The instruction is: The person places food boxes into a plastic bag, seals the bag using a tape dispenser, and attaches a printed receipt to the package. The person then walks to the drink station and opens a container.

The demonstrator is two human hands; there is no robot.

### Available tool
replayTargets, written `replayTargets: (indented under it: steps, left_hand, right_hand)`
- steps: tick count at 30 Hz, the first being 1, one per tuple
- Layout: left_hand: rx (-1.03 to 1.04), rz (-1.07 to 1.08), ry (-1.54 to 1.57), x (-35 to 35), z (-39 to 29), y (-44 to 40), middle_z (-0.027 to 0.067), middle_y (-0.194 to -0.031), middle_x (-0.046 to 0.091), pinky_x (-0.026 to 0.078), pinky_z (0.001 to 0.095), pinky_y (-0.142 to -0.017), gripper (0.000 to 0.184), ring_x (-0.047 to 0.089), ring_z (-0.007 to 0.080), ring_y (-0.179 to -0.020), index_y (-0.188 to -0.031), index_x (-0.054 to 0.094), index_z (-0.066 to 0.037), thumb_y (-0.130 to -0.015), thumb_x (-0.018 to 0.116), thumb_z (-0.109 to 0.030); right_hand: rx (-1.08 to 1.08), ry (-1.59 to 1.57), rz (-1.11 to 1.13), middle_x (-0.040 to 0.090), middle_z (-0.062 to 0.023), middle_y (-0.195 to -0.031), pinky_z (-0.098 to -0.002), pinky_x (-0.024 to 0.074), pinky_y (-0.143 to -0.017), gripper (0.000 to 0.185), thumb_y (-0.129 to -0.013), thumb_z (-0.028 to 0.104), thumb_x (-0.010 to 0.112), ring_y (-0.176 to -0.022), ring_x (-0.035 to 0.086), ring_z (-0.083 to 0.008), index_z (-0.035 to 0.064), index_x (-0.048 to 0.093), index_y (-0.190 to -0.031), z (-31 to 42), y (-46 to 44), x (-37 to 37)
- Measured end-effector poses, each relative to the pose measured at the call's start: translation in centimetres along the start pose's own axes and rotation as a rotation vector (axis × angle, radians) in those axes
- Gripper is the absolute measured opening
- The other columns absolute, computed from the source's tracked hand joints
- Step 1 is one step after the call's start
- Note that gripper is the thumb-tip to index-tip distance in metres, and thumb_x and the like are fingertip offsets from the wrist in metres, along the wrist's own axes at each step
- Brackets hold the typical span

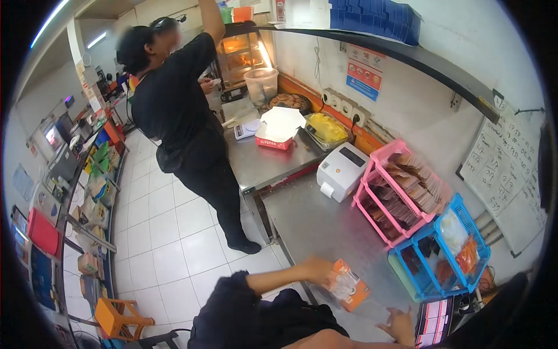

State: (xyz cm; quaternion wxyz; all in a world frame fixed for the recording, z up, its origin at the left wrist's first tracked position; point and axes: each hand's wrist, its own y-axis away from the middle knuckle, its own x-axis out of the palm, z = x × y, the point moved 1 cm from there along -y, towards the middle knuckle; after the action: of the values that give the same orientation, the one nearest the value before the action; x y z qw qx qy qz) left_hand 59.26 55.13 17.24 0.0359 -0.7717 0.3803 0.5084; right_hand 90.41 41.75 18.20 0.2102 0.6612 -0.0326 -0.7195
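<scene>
Low in the head view, my left hand [317,270] is closed on the edge of an orange and white printed packet [350,286] above the steel counter. What looks like a clear plastic bag [375,309] hangs around the packet and stretches toward my right hand. My right hand [401,327] is curled at that plastic, close to a screen with pink and white panels [433,323]. Its exact grip is blurred.
A blue basket [433,288] and a pink basket of packets [372,200] stand along the wall. Beyond are a white label printer [343,173] and an open red-and-white box [274,139]. A co-worker [180,110] reaches up at left. An orange stool [119,319] sits behind.
</scene>
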Motion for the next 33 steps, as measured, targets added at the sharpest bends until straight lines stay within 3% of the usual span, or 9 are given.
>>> replayTargets:
  steps: [2,6,8,14,20,22,26,29,33]
  left_hand:
    - [-0.041,0.076,-0.112,-0.3,1.0,-0.8,0.0077,-0.078,0.062,0.044,0.0342,-0.068,0.023,0.061,0.0211,-0.075,-0.082,0.060,-0.008,-0.075,0.060,-0.029]
    - [0.654,-0.197,0.482,-4.0,-1.7,-1.4,0.0090,-0.082,0.060,0.042,0.0324,-0.075,0.018,0.058,0.0200,-0.082,-0.088,0.059,-0.006,-0.084,0.054,-0.024]
    - [0.549,0.000,0.980,-2.8,-4.2,-1.9,0.0068,-0.081,0.059,0.043,0.0281,-0.069,0.017,0.056,0.0161,-0.080,-0.089,0.058,-0.003,-0.084,0.056,-0.019]
    - [0.553,0.240,0.651,2.6,-8.7,-5.1,0.0084,-0.072,0.058,0.045,0.0319,-0.058,0.037,0.060,0.0193,-0.067,-0.096,0.043,-0.005,-0.074,0.067,-0.022]
    - [0.372,-0.201,0.715,8.7,-9.0,-5.4,0.0138,-0.064,0.054,0.044,0.0339,-0.052,0.036,0.059,0.0279,-0.060,-0.097,0.039,-0.006,-0.070,0.062,-0.008]
    - [0.157,-0.182,1.186,10.7,-9.4,-5.1,0.0165,-0.063,0.053,0.045,0.0366,-0.051,0.033,0.058,0.0328,-0.060,-0.097,0.039,-0.006,-0.070,0.058,-0.004]
    - [0.472,-0.236,0.848,12.1,-12.1,-3.5,0.0178,-0.063,0.054,0.045,0.0399,-0.051,0.026,0.058,0.0345,-0.058,-0.094,0.041,-0.004,-0.073,0.056,-0.007]
    - [0.497,0.190,0.230,12.8,-11.8,-2.9,0.0190,-0.071,0.057,0.047,0.0424,-0.061,0.024,0.059,0.0345,-0.066,-0.086,0.045,-0.003,-0.076,0.057,-0.021]
    - [0.889,0.126,0.079,9.3,-7.5,-2.7,0.0184,-0.098,0.056,0.042,0.0404,-0.081,0.055,0.054,0.0306,-0.095,-0.110,0.045,-0.007,-0.070,0.065,-0.039]
  right_hand:
    - [-0.085,0.064,-0.020,0.061,-0.0041,-0.068,-0.0450,0.0338,-0.093,0.039,-0.064,0.036,0.070,-0.082,0.059,-0.0221,0.0088,0.061,-0.090,0.2,0.9,-2.6]
    - [-0.112,0.225,-0.130,0.057,-0.0091,-0.065,-0.0402,0.0404,-0.076,0.011,-0.065,0.021,0.062,-0.076,0.055,-0.0254,0.0102,0.059,-0.064,1.9,0.9,-4.9]
    - [-0.295,0.226,-0.409,0.052,-0.0079,-0.064,-0.0371,0.0411,-0.071,0.010,-0.068,0.015,0.057,-0.073,0.050,-0.0243,0.0098,0.056,-0.061,3.1,-0.2,-6.3]
    - [-0.285,-0.143,-0.444,0.054,-0.0023,-0.073,-0.0307,0.0459,-0.062,0.015,-0.061,0.009,0.057,-0.072,0.054,-0.0181,0.0092,0.056,-0.076,5.2,-3.6,-4.1]
    - [-0.182,-0.580,-0.773,0.056,-0.0082,-0.110,-0.0326,0.0491,-0.073,0.027,-0.070,0.008,0.060,-0.089,0.059,-0.0218,0.0072,0.056,-0.096,5.3,-2.8,0.8]
    - [0.148,-0.708,-0.921,0.058,-0.0076,-0.106,-0.0345,0.0467,-0.079,0.021,-0.072,0.013,0.059,-0.091,0.059,-0.0245,0.0069,0.058,-0.093,5.8,-4.3,2.7]
    - [0.173,-0.071,-0.800,0.062,-0.0066,-0.097,-0.0401,0.0403,-0.088,0.020,-0.072,0.020,0.059,-0.091,0.058,-0.0274,0.0069,0.060,-0.087,4.5,-9.2,13.7]
    - [0.009,-0.493,-0.526,0.062,-0.0074,-0.092,-0.0399,0.0409,-0.085,0.019,-0.072,0.020,0.057,-0.088,0.058,-0.0273,0.0078,0.061,-0.085,4.9,-10.9,14.6]
    - [-0.041,-0.826,-0.316,0.062,-0.0087,-0.084,-0.0384,0.0427,-0.079,0.017,-0.071,0.019,0.055,-0.083,0.059,-0.0271,0.0088,0.062,-0.082,4.5,-10.8,16.3]
